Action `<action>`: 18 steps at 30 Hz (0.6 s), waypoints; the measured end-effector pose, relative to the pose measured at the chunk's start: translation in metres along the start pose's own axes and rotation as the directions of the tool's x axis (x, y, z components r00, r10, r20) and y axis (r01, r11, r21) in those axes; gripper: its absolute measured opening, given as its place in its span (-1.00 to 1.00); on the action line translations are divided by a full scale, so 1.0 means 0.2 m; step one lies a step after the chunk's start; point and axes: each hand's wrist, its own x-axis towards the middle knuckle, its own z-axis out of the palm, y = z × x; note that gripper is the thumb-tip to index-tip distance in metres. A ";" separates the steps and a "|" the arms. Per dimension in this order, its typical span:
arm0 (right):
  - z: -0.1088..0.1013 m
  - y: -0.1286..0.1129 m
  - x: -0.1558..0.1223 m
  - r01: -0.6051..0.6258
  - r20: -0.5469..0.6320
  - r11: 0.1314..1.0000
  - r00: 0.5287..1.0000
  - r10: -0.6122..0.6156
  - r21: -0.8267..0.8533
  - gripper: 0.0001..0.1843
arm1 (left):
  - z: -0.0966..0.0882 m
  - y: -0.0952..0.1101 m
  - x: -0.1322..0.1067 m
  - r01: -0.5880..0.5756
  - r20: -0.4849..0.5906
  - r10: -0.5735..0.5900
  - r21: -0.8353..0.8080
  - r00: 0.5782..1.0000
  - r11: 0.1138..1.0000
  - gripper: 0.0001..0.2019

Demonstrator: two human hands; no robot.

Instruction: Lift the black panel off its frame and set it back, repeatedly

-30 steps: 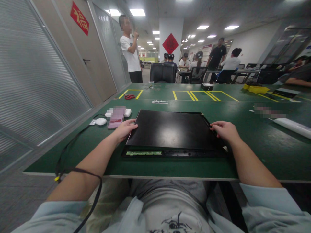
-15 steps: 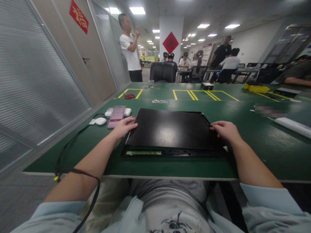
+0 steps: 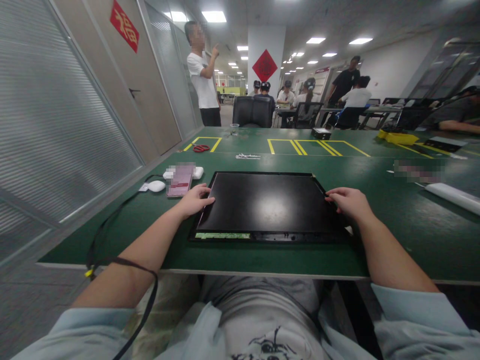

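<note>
A flat black screen panel (image 3: 258, 202) lies on the green table in front of me, level within its dark frame. Along its near edge runs a green circuit board strip (image 3: 222, 235). My left hand (image 3: 195, 201) grips the panel's left edge, thumb over the top and fingers at the outer side. At the right edge, my right hand (image 3: 347, 201) pinches the border between thumb and fingers; its fingertips partly cover that edge.
Left of the panel are a phone (image 3: 179, 181), a white rounded device (image 3: 156, 186) and a black cable (image 3: 108, 215). Red-handled scissors (image 3: 201, 148), a clear cup (image 3: 234, 130) and a yellow tray (image 3: 397, 137) sit farther back. A white roll (image 3: 453, 195) lies right. Other people are beyond the table.
The black panel, raised and offset from its frame before, has come down flat into it. Both hands stay at its sides, with the left slightly lower.
</note>
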 end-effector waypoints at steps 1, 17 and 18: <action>0.00 0.00 0.00 -0.002 0.003 1.000 1.000 0.002 0.000 -0.70 | 0.00 -0.01 0.00 0.001 0.010 -0.001 -0.004 1.000 1.000 -0.56; 0.00 0.00 0.00 -0.011 0.006 1.000 1.000 0.011 -0.006 -0.71 | 0.00 -0.04 0.01 -0.009 0.012 0.010 -0.086 1.000 0.996 -0.48; 0.00 0.00 0.00 -0.009 0.006 1.000 1.000 0.009 0.000 -0.71 | 0.00 -0.04 0.01 -0.006 0.013 0.007 -0.086 1.000 0.996 -0.49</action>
